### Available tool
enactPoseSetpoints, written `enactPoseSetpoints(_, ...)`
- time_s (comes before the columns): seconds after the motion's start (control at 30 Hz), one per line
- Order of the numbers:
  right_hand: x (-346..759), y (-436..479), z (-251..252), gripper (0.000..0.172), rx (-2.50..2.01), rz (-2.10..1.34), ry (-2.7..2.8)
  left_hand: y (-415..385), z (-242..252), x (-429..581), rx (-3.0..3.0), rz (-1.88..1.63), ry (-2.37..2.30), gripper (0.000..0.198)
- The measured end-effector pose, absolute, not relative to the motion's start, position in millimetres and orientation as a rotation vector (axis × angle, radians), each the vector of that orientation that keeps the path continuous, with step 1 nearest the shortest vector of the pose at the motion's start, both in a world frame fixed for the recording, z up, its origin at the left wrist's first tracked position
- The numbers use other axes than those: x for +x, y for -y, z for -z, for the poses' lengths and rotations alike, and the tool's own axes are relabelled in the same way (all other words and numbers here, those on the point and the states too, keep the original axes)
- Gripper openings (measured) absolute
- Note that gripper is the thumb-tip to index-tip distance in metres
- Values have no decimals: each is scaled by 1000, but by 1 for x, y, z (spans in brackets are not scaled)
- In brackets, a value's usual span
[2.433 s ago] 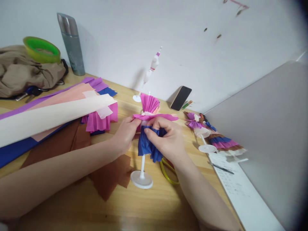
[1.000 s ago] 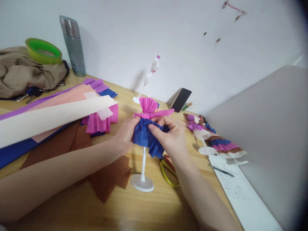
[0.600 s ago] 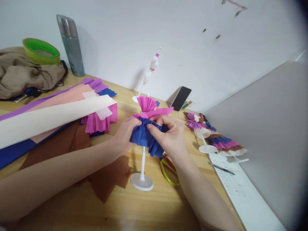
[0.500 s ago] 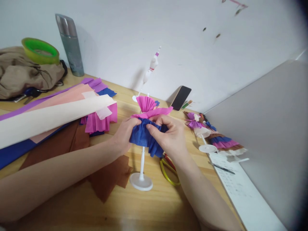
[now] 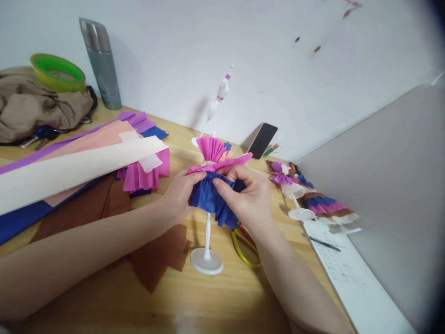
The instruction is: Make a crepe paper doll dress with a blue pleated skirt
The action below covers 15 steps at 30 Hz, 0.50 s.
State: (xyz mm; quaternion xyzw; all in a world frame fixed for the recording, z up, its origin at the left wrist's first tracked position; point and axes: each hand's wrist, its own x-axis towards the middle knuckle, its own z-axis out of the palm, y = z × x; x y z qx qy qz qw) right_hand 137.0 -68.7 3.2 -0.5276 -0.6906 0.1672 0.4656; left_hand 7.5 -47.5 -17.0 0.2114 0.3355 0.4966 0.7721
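A white stand [image 5: 207, 260] with a round foot rises at the middle of the table and carries a small dress of crepe paper. Its top is a fan of pleated pink crepe paper [image 5: 211, 150], tied at the waist, with a pink strip sticking out to the right. Below that hangs a gathered blue crepe paper strip [image 5: 206, 195]. My left hand [image 5: 179, 195] pinches the strip's left upper edge with the thumb. My right hand [image 5: 248, 192] pinches it further right between thumb and fingers. Both hands' rear fingers are partly hidden behind the paper.
Crepe paper strips [image 5: 79, 167] in several colours lie at left, with brown paper [image 5: 160, 255] nearer. Yellow-handled scissors [image 5: 245, 250] lie beside my right wrist. Behind are a bottle [image 5: 104, 69], a phone [image 5: 263, 140] and a white figure [image 5: 220, 93]. Paper-dressed figures [image 5: 283, 176] and a written sheet [image 5: 344, 264] are at right.
The stand's foot has shifted slightly to the right, along with the paper dress and both hands. Both hands keep their pinch on the blue strip.
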Motion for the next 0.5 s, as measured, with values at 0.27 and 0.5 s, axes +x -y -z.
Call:
enactPoseSetpoints(0.27, 136, 72, -8, 29, -1307, -264, 1772, 45, 16, 7, 397, -1068, -737, 8)
enactPoseSetpoints(0.5, 136, 79, -15, 20, -1319, -116, 1913, 46, 16, 8, 470, -1143, -706, 7)
